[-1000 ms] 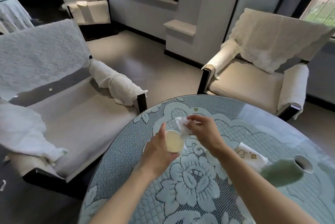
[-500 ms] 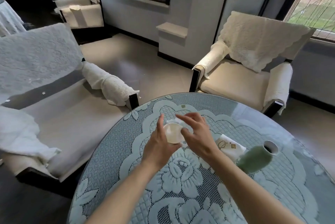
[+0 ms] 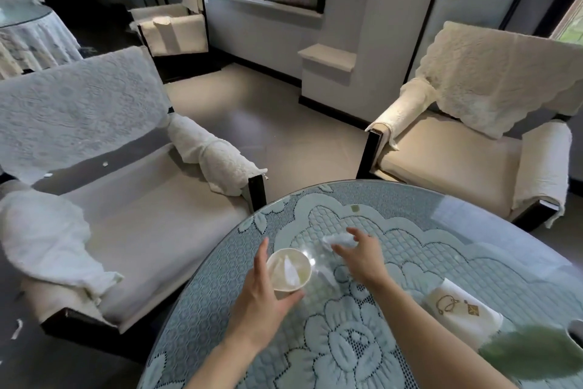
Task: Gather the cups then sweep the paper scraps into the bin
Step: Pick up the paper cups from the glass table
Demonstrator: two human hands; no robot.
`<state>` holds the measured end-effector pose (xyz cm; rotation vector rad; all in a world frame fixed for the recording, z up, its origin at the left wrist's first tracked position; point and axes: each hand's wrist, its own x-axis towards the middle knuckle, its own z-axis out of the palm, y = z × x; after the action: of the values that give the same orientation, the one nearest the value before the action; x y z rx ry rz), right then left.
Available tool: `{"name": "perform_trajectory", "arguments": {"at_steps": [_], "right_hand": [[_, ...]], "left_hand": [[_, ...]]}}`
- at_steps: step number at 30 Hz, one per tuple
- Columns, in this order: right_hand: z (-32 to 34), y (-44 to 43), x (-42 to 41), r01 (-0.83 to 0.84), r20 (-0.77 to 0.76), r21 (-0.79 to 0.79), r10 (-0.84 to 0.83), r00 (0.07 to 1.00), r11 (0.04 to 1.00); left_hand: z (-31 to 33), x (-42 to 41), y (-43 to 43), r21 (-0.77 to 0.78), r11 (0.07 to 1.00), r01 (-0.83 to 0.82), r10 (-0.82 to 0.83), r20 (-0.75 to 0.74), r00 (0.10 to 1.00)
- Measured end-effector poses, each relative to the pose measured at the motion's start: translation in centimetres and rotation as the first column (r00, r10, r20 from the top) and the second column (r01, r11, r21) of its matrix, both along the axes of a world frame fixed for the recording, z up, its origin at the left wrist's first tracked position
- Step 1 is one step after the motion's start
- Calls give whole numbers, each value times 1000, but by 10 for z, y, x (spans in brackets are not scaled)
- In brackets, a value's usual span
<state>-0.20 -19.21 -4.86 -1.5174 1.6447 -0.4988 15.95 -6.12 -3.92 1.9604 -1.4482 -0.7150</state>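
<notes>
My left hand [image 3: 262, 297] grips a white paper cup [image 3: 288, 269], tilted with its mouth toward me, just above the round glass-topped table [image 3: 473, 231]. A white paper scrap [image 3: 291, 270] lies inside the cup. My right hand [image 3: 359, 254] reaches over a crumpled white paper scrap [image 3: 339, 239] on the table, its fingers spread and curving around it. A small green scrap [image 3: 355, 208] lies farther back on the table.
A white tissue pack [image 3: 460, 313] and a green cup on its side [image 3: 536, 354] lie at the right of the table. Cream armchairs stand to the left [image 3: 126, 199] and far right [image 3: 457, 152]. Small scraps lie on the left chair's seat [image 3: 105, 164].
My right hand dropped the white scrap it held into the cup, then moved back and right onto another scrap on the table. The cup sank lower in my left hand.
</notes>
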Motion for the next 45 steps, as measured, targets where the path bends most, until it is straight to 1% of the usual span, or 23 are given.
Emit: {"name": "perform_trajectory", "arguments": {"at_steps": [4, 6, 8, 10, 12, 15, 17, 19, 20, 21, 24, 26, 28, 29, 30, 32, 33, 35, 38, 39, 41, 43, 45], "right_hand": [[-13, -13, 20, -27, -165, -84, 13, 986, 996], [-15, -16, 22, -57, -169, -89, 41, 985, 994], [-12, -14, 18, -82, -90, -58, 77, 993, 995], [-6, -9, 11, -113, -37, -81, 111, 993, 990], [-6, -1, 5, -162, -67, -98, 156, 985, 982], [-8, 16, 3, -268, -127, -27, 263, 956, 963], [-10, 27, 5, -288, -171, -23, 280, 944, 957], [-12, 37, 7, -309, -240, -62, 286, 928, 949], [-11, 41, 8, -304, -240, -76, 279, 930, 950], [-8, 45, 7, -278, -200, -76, 258, 945, 958], [20, 51, 2, -151, 77, -73, 156, 985, 986], [47, 53, -3, -129, 236, -111, 152, 960, 985], [70, 55, -4, -163, 307, -152, 204, 930, 975], [77, 60, -5, -198, 277, -168, 240, 930, 966], [81, 64, -5, -247, 199, -178, 281, 939, 953], [78, 74, -8, -345, -34, -197, 345, 938, 918], [74, 78, -12, -363, -102, -199, 349, 932, 910], [65, 83, -25, -323, -80, -201, 313, 946, 925], [57, 81, -52, -170, -4, -235, 174, 985, 957], [52, 78, -63, -131, -33, -246, 126, 991, 960], [43, 70, -84, -118, -180, -231, 77, 981, 966], [33, 65, -100, -176, -319, -138, 125, 940, 975], [23, 62, -102, -246, -408, -93, 189, 893, 965]], "left_hand": [[-6, 1, -10, -9, 1000, 8, -8, -24, 1000], [-8, 1, -14, -27, 1000, 3, -4, -26, 1000], [-10, 0, -16, -41, 999, -2, 1, -17, 1000], [-10, -2, -16, -57, 998, -1, 0, -17, 1000], [-7, -4, -14, -79, 997, -3, 1, -25, 1000], [-4, -5, -5, -105, 994, -15, 9, -59, 998], [-3, -6, 4, -101, 995, -12, 5, -63, 998], [0, -5, 13, -87, 996, -5, 0, -58, 998], [1, -5, 17, -80, 997, -1, -4, -56, 998], [3, -4, 20, -73, 997, 3, -7, -54, 999], [10, -6, 27, -48, 999, 21, -22, -19, 1000], [14, -12, 27, -20, 999, 39, -39, 14, 999], [16, -22, 23, -22, 998, 53, -53, 30, 998], [17, -28, 21, -29, 998, 55, -54, 23, 998], [19, -35, 20, -34, 998, 49, -49, 2, 999], [18, -47, 18, -39, 998, 42, -44, -51, 998], [17, -51, 17, -35, 998, 47, -49, -67, 997], [15, -57, 16, -25, 998, 57, -59, -80, 995], [11, -59, 15, -28, 998, 53, -55, -85, 995], [10, -60, 14, -24, 998, 58, -60, -76, 995], [8, -62, 13, -16, 997, 70, -71, -53, 996], [7, -63, 11, -14, 997, 76, -77, -45, 996], [6, -62, 10, -9, 997, 81, -81, -42, 996]]}}
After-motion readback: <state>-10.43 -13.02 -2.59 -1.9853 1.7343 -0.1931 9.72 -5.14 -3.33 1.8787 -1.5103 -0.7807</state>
